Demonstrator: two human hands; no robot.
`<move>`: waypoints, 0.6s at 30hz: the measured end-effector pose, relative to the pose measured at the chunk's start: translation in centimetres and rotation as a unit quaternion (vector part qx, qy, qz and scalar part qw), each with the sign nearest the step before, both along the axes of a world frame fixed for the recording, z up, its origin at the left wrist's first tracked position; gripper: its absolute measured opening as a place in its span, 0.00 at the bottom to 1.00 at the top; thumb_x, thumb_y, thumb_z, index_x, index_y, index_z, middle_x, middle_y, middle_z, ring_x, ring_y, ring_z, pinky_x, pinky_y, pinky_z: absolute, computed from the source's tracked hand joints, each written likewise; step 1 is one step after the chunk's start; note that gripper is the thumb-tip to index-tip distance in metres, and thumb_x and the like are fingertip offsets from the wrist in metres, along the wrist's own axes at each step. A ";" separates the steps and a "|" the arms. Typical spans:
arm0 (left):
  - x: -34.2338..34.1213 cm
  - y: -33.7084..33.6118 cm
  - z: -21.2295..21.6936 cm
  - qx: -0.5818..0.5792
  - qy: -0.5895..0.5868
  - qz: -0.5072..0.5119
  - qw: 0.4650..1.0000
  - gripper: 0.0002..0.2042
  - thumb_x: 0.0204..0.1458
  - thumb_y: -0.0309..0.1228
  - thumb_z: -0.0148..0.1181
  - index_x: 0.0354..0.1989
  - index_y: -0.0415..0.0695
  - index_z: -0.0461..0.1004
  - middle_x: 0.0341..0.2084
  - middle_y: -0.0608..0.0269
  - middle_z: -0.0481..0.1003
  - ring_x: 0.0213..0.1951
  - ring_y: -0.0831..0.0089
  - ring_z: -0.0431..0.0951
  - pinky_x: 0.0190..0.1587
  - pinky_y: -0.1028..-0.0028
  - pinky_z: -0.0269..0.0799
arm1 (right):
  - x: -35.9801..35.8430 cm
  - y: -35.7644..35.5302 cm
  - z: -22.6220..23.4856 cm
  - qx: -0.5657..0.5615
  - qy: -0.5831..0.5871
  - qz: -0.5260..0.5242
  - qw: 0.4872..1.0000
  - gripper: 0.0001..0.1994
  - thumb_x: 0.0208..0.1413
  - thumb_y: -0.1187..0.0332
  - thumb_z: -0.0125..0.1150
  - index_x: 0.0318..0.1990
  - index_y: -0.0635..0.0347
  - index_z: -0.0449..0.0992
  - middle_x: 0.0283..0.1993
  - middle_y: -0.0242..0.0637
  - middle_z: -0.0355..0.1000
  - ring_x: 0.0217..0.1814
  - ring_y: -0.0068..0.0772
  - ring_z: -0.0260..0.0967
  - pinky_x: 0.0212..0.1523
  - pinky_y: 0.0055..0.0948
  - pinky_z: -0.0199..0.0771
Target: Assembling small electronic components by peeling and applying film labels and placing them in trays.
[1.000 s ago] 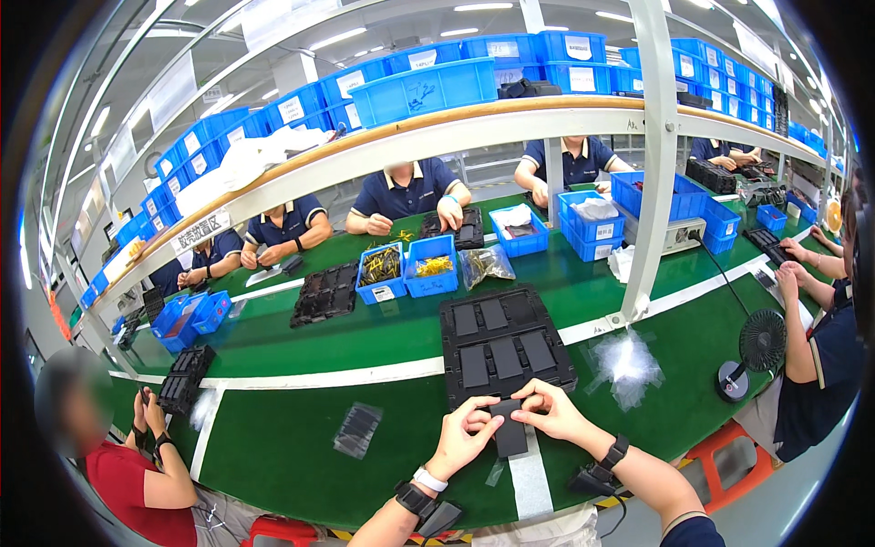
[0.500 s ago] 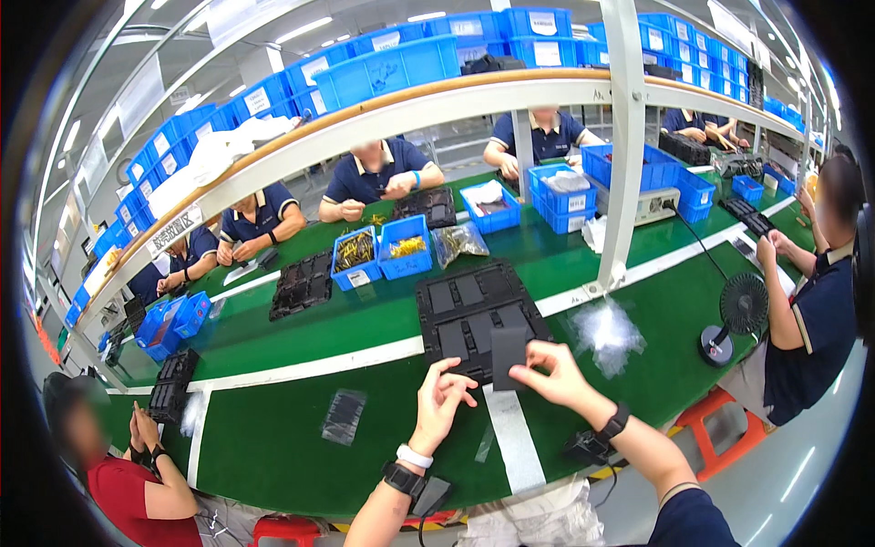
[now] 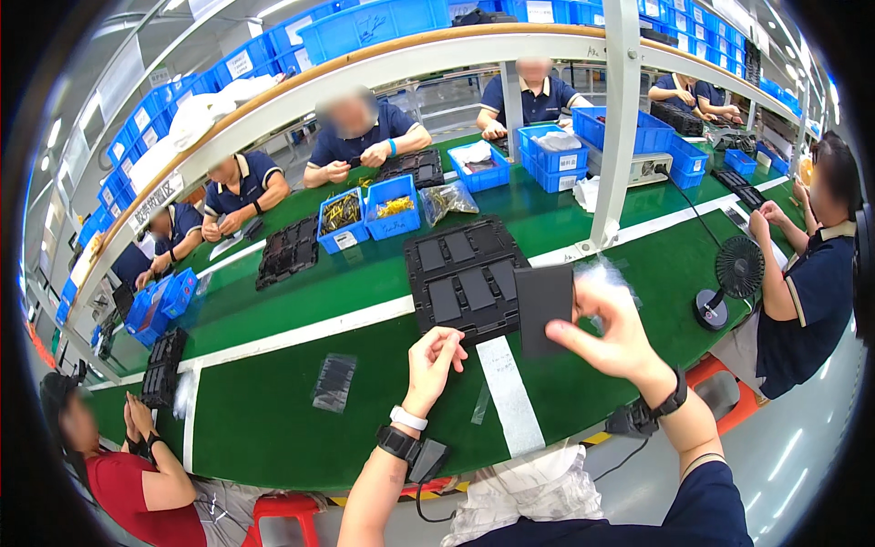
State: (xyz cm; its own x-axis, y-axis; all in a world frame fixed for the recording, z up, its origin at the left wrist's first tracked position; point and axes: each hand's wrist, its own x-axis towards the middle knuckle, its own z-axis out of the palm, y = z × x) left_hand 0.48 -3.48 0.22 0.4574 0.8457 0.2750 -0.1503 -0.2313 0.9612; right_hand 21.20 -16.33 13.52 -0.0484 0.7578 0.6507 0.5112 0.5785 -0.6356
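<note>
Upright in my right hand [image 3: 615, 333] is a thin dark grey rectangular panel [image 3: 538, 305], pinched along its right edge with the thumb across its face. My left hand [image 3: 436, 366] is beside the tray's near edge, fingers curled and pressed together; whatever they may hold cannot be made out. Just beyond both hands lies a black moulded tray [image 3: 421, 287] with several similar dark panels in its recesses. The raised panel hides the tray's near right corner.
A clear plastic piece [image 3: 334, 383] lies on the green tabletop [image 3: 264, 410] to the left. Crumpled clear film [image 3: 602, 273] is behind my right hand. A small black fan [image 3: 738, 264] stands at right. Blue bins [image 3: 392, 208] hold small parts. A white post [image 3: 617, 137] rises beyond. Co-workers sit around.
My right hand has lifted the panel off the tray, bringing it nearer and to the right. The fingers of my left hand have closed together. The whole view has shifted slightly.
</note>
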 end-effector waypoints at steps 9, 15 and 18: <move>0.7 0.1 0.0 -0.005 0.019 -0.017 1.000 0.06 0.54 0.28 0.52 0.31 0.37 0.72 0.17 0.66 0.72 0.17 0.84 0.68 0.20 0.85 0.62 | 4.6 17.3 -6.6 -0.132 -0.058 -0.208 0.967 0.33 0.45 0.70 0.61 0.59 0.61 0.51 0.21 0.41 0.71 0.24 0.40 0.72 0.30 0.34 0.70; 0.4 -0.5 -0.1 -0.013 0.021 -0.017 1.000 0.06 0.54 0.28 0.52 0.31 0.37 0.72 0.18 0.66 0.72 0.17 0.84 0.68 0.21 0.85 0.64 | 1.8 20.2 -11.7 -0.129 -0.162 -0.313 0.927 0.30 0.48 0.57 0.57 0.57 0.58 0.56 0.49 0.51 0.63 0.51 0.51 0.62 0.48 0.46 0.65; 0.5 -0.9 0.2 -0.016 0.031 -0.022 0.999 0.06 0.54 0.27 0.52 0.32 0.37 0.72 0.18 0.66 0.72 0.18 0.84 0.69 0.21 0.85 0.64 | 1.3 19.1 -13.8 -0.090 -0.280 -0.281 0.913 0.22 0.49 0.56 0.55 0.51 0.55 0.66 0.50 0.45 0.63 0.55 0.44 0.58 0.53 0.44 0.59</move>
